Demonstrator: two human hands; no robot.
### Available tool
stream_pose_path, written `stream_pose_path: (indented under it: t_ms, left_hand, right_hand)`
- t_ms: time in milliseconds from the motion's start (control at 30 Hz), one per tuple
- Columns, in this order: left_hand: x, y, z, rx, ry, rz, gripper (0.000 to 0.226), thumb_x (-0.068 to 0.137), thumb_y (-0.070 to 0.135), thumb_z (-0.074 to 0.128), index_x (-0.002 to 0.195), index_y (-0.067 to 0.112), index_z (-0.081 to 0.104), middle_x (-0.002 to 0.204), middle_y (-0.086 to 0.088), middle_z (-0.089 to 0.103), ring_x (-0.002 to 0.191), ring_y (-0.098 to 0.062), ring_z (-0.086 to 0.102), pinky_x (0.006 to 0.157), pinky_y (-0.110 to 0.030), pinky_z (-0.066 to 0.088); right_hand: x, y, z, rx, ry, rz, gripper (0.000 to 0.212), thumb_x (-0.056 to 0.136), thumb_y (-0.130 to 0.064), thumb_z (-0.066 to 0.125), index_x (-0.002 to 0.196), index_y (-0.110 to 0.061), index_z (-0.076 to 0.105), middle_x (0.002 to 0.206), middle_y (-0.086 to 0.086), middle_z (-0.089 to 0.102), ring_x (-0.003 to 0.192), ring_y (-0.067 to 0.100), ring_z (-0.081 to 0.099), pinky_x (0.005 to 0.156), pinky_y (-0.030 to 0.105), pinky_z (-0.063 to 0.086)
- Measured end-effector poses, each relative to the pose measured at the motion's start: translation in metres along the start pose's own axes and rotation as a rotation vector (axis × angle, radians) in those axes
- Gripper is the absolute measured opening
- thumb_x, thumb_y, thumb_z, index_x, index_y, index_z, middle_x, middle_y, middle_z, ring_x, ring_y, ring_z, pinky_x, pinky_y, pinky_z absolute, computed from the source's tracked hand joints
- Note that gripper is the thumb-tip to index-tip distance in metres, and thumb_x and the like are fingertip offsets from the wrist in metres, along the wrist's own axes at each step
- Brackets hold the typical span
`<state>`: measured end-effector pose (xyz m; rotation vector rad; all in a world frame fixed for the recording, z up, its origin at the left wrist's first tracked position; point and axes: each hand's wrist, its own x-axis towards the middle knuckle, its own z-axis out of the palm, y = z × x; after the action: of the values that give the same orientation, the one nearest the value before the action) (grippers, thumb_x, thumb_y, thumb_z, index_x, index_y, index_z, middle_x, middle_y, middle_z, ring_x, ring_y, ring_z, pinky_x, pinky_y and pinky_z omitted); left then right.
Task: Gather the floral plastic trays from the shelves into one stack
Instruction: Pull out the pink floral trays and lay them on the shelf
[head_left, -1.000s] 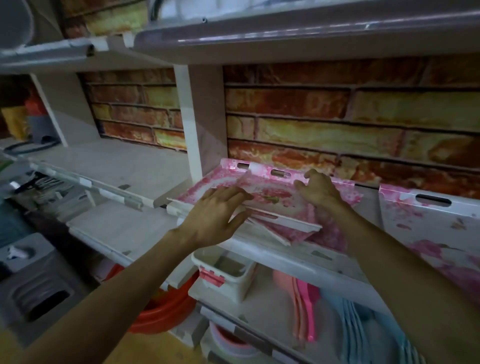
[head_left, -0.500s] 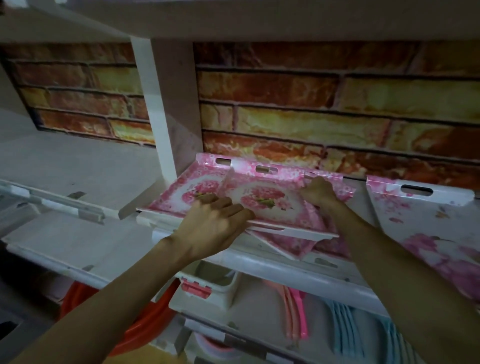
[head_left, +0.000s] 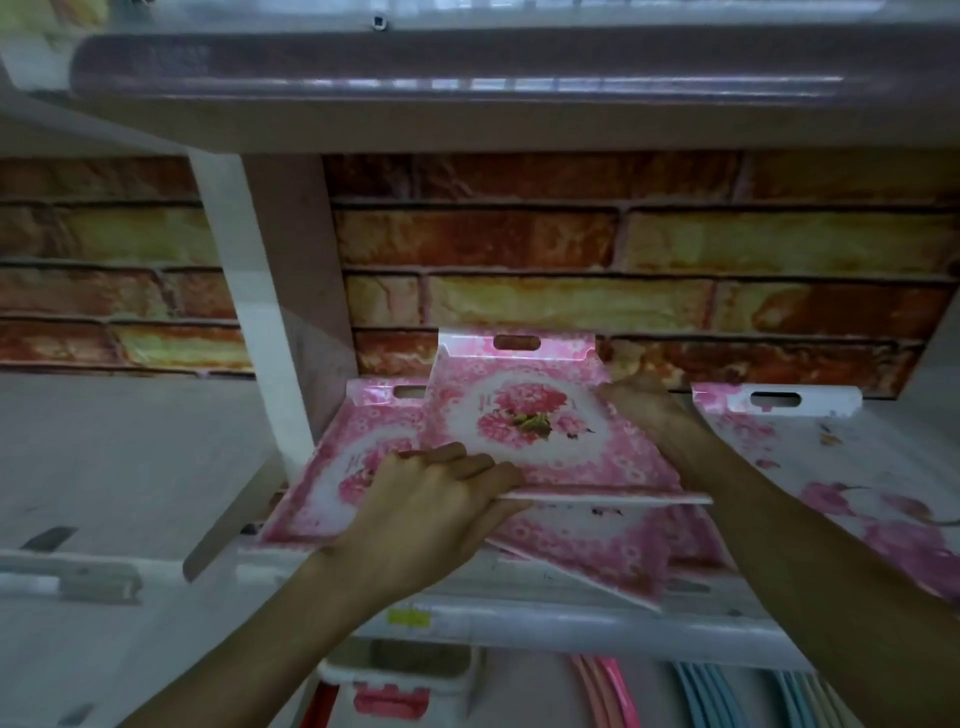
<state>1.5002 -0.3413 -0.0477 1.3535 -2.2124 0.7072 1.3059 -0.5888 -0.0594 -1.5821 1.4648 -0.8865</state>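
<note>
Your left hand (head_left: 431, 499) pinches the near edge of the top tray (head_left: 524, 431), tilting it up off the trays beneath (head_left: 587, 545) on the shelf (head_left: 519, 618). Beyond, your right hand (head_left: 639, 405) grips its far right corner, steadying it for squaring onto the stack.

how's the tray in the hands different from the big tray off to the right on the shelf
The held tray is densely pink with a rose bouquet in a white oval; the right tray is mostly white with scattered pink blooms. The held tray is lifted, gripped by the left hand and right hand; the right tray lies untouched on the shelf. Both have a slot handle.
</note>
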Motion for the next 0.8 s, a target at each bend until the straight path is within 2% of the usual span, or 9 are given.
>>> stream_pose_path:
  t_ms: [67,133,200,267,300,400,533,667,800]
  left_hand:
    - [0.001,-0.014,-0.008,-0.129,-0.048,-0.066,0.041,0.092,0.059,0.042,0.103,0.033,0.072,0.094,0.014,0.075,0.08,-0.007,0.07,0.059,-0.028,0.055]
    - [0.003,-0.034,-0.014,-0.373,-0.107,-0.165,0.043,0.09,0.064,0.043,0.105,0.035,0.071,0.099,0.019,0.074,0.087,0.001,0.068,0.069,-0.028,0.057]
    - [0.005,-0.054,-0.018,-0.684,-0.088,-0.291,0.033,0.091,0.055,0.051,0.102,0.031,0.072,0.097,0.016,0.074,0.088,-0.002,0.068,0.074,-0.025,0.055]
    - [0.008,-0.077,-0.018,-0.785,0.066,-0.43,0.023,0.091,0.04,0.057,0.099,0.026,0.072,0.098,0.013,0.073,0.093,-0.001,0.066,0.076,-0.013,0.051]
    - [0.01,-0.089,-0.017,-0.792,0.136,-0.497,0.019,0.092,0.034,0.059,0.1,0.023,0.072,0.1,0.013,0.072,0.094,0.002,0.064,0.075,-0.007,0.048]
    - [0.013,-0.12,-0.01,-0.871,0.181,-0.732,0.022,0.094,0.03,0.06,0.112,0.018,0.064,0.105,0.007,0.066,0.094,-0.003,0.064,0.078,-0.014,0.052]
    - [0.011,-0.148,0.001,-1.17,0.025,-1.025,0.036,0.094,0.036,0.06,0.122,0.013,0.059,0.109,-0.008,0.072,0.091,-0.022,0.072,0.07,-0.029,0.059]
    - [-0.004,-0.167,0.003,-1.159,-0.043,-1.086,0.031,0.093,0.04,0.06,0.11,0.016,0.068,0.1,-0.006,0.077,0.084,-0.022,0.075,0.073,-0.032,0.059]
    - [-0.015,-0.179,-0.006,-1.037,0.01,-1.064,0.026,0.095,0.036,0.058,0.105,0.014,0.069,0.092,-0.002,0.077,0.076,-0.016,0.075,0.065,-0.028,0.058]
  right_hand:
    - [-0.003,-0.009,0.002,0.054,0.094,-0.066,0.014,0.094,-0.014,0.06,0.094,-0.001,0.066,0.08,0.011,0.06,0.07,0.021,0.053,0.057,0.027,0.038]
    - [-0.005,-0.017,0.004,0.111,0.161,-0.139,0.026,0.095,-0.009,0.056,0.116,0.007,0.063,0.1,0.02,0.067,0.085,0.028,0.062,0.062,0.033,0.044]
    - [-0.004,-0.022,0.008,0.143,0.216,-0.164,0.015,0.096,-0.008,0.056,0.097,0.001,0.068,0.086,0.012,0.068,0.085,0.021,0.066,0.058,0.023,0.045]
    - [-0.002,-0.025,0.013,0.191,0.267,-0.158,0.035,0.097,-0.011,0.057,0.062,-0.014,0.05,0.058,0.0,0.047,0.049,0.001,0.053,0.038,0.012,0.032]
    - [-0.004,-0.027,0.017,0.193,0.291,-0.15,0.042,0.096,-0.014,0.058,0.057,-0.017,0.041,0.053,-0.001,0.04,0.04,0.002,0.045,0.034,0.013,0.028]
    - [-0.007,-0.039,0.029,0.22,0.336,-0.18,0.038,0.096,-0.021,0.057,0.062,-0.019,0.042,0.054,-0.001,0.042,0.046,0.011,0.039,0.033,0.016,0.03]
    - [-0.009,-0.06,0.05,0.283,0.355,-0.238,0.031,0.097,-0.02,0.055,0.07,-0.019,0.041,0.06,-0.001,0.041,0.051,0.009,0.037,0.031,0.012,0.027]
    - [-0.011,-0.072,0.076,0.35,0.31,-0.289,0.016,0.099,-0.02,0.053,0.089,-0.01,0.045,0.061,0.0,0.039,0.051,0.011,0.036,0.032,0.014,0.026]
    - [-0.017,-0.078,0.095,0.394,0.224,-0.263,0.015,0.099,-0.025,0.052,0.091,-0.012,0.047,0.065,0.0,0.047,0.055,0.012,0.043,0.047,0.023,0.034]
